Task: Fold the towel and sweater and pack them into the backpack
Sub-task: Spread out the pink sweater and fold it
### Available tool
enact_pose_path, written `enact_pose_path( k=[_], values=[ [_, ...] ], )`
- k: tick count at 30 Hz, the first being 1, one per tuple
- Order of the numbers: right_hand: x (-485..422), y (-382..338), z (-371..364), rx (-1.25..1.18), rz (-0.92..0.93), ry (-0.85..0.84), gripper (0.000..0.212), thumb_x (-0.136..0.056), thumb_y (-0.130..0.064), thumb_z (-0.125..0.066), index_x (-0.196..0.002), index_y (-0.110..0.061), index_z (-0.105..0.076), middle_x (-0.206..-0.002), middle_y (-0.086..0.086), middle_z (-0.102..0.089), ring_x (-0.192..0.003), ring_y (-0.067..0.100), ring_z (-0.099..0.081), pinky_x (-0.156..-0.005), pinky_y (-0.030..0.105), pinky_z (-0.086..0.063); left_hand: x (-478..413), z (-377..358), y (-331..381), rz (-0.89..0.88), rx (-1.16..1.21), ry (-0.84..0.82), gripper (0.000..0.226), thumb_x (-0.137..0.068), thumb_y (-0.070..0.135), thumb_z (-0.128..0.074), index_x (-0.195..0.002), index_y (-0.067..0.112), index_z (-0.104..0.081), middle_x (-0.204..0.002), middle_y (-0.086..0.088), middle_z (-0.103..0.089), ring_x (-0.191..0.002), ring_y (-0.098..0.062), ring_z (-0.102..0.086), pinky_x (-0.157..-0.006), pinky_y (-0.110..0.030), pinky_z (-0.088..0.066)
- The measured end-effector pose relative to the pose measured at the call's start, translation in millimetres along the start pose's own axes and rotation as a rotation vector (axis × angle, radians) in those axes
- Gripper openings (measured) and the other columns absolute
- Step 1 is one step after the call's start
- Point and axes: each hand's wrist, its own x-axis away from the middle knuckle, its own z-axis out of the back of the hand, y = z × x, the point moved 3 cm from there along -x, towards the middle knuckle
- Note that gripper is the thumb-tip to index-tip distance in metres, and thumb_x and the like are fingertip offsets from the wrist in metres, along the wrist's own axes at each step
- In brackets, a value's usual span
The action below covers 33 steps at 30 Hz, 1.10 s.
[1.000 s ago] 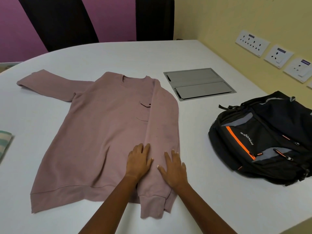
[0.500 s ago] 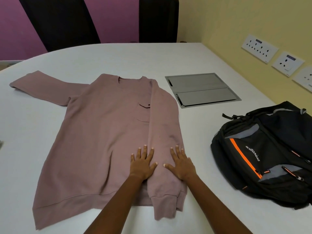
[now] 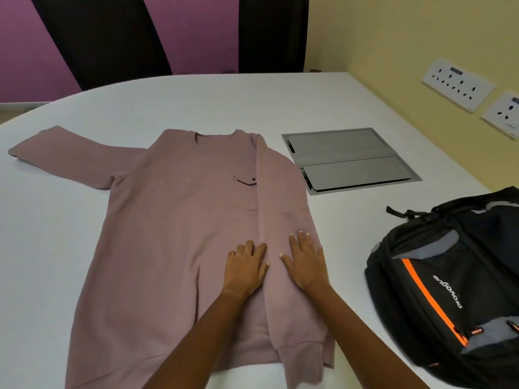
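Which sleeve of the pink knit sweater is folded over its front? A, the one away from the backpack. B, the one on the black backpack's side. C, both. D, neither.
B: the sleeve nearer the black backpack lies folded down the pink knit sweater, the right hand flat on that fold, while the other sleeve stretches across the white table.

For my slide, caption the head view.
Left hand and right hand flat on sweater, one sleeve folded in; backpack beside.
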Motion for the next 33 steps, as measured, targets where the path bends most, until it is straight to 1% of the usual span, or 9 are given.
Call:
enact_pose_path(
  k=[3,5,9,16,21,24,28,31,33],
  values=[
    [-22.0,-11.4,4.1,-0.014,0.027,0.010,0.059,-0.099,-0.044,-0.023,-0.149,-0.017,-0.007,-0.158,0.009,-0.002,-0.146,0.024,0.000,-0.117,0.043,-0.002,-17.6,6.5,-13.0,0.017,0.008,0.058,0.075,-0.083,0.051,0.004,-0.145,0.019,-0.022,-0.144,-0.010,-0.031,-0.127,-0.026,-0.037,-0.102,-0.034,-0.032],
    [-37.6,-19.5,8.9,-0.029,0.056,0.029,0.059,-0.100,-0.042,-0.024,-0.149,-0.015,-0.008,-0.158,0.010,-0.002,-0.146,0.024,0.000,-0.117,0.042,-0.001,-30.7,10.5,-23.3,0.035,0.016,0.055,0.087,-0.075,0.052,0.012,-0.147,0.017,-0.018,-0.152,-0.011,-0.023,-0.137,-0.025,-0.027,-0.110,-0.035,-0.025],
    [-75.5,-33.8,22.3,-0.029,0.102,0.065,0.058,-0.100,-0.040,-0.024,-0.149,-0.014,-0.008,-0.158,0.011,-0.001,-0.146,0.024,0.001,-0.117,0.041,-0.001,-63.7,12.8,-47.2,0.102,-0.007,-0.004,0.058,-0.100,0.043,-0.018,-0.150,0.017,-0.004,-0.158,-0.009,-0.004,-0.146,-0.025,-0.003,-0.118,-0.040,-0.004],
    [-153.9,-53.0,50.1,-0.084,0.133,0.134,0.059,-0.100,-0.040,-0.026,-0.149,-0.011,-0.009,-0.158,0.010,-0.003,-0.146,0.024,-0.001,-0.117,0.039,-0.004,-125.9,22.6,-79.9,0.171,0.009,0.023,0.060,-0.100,0.043,-0.017,-0.150,0.016,0.004,-0.158,-0.010,0.005,-0.146,-0.024,0.005,-0.118,-0.039,0.003],
    [-208.4,-62.2,63.4,-0.158,0.126,0.178,0.062,-0.099,-0.040,-0.030,-0.148,-0.007,-0.011,-0.157,0.011,-0.008,-0.145,0.024,-0.004,-0.117,0.039,-0.007,-169.1,32.5,-87.3,0.154,0.085,0.095,0.059,-0.100,0.042,-0.020,-0.150,0.016,-0.001,-0.158,-0.008,-0.001,-0.147,-0.022,0.001,-0.118,-0.037,0.000],
    [-239.8,-65.8,70.0,-0.208,0.105,0.194,0.069,-0.097,-0.043,-0.036,-0.148,-0.006,-0.009,-0.157,0.010,-0.009,-0.145,0.024,-0.004,-0.116,0.042,-0.005,-192.7,42.4,-88.6,0.131,0.298,0.224,0.052,-0.101,0.034,-0.027,-0.148,0.012,-0.019,-0.155,-0.009,-0.021,-0.144,-0.022,-0.017,-0.116,-0.034,-0.013],
    [-270.1,-69.5,78.6,-0.238,0.098,0.181,0.073,-0.092,-0.033,-0.048,-0.148,-0.007,-0.010,-0.156,0.010,-0.009,-0.145,0.024,-0.003,-0.116,0.046,-0.004,-230.6,57.2,-93.4,0.174,0.813,0.385,0.041,-0.100,0.026,-0.035,-0.135,0.006,-0.043,-0.135,-0.012,-0.051,-0.123,-0.025,-0.048,-0.101,-0.029,-0.036],
    [-281.1,-75.2,72.9,-0.214,0.134,0.147,0.061,-0.093,-0.017,-0.041,-0.147,-0.006,-0.013,-0.156,0.012,-0.013,-0.145,0.025,-0.007,-0.116,0.044,-0.007,-266.7,69.1,-95.4,0.219,1.169,0.364,0.033,-0.099,0.023,-0.039,-0.128,0.011,-0.049,-0.119,-0.013,-0.059,-0.108,-0.026,-0.056,-0.095,-0.031,-0.044],
    [-283.4,-77.4,66.7,-0.221,0.168,0.171,0.052,-0.095,-0.009,-0.035,-0.145,-0.006,-0.022,-0.153,0.013,-0.024,-0.143,0.024,-0.017,-0.116,0.041,-0.009,-283.4,79.0,-89.5,0.162,1.367,0.332,0.034,-0.099,0.019,-0.039,-0.132,0.016,-0.046,-0.111,-0.006,-0.056,-0.093,-0.014,-0.056,-0.085,-0.021,-0.048]
  ],
)
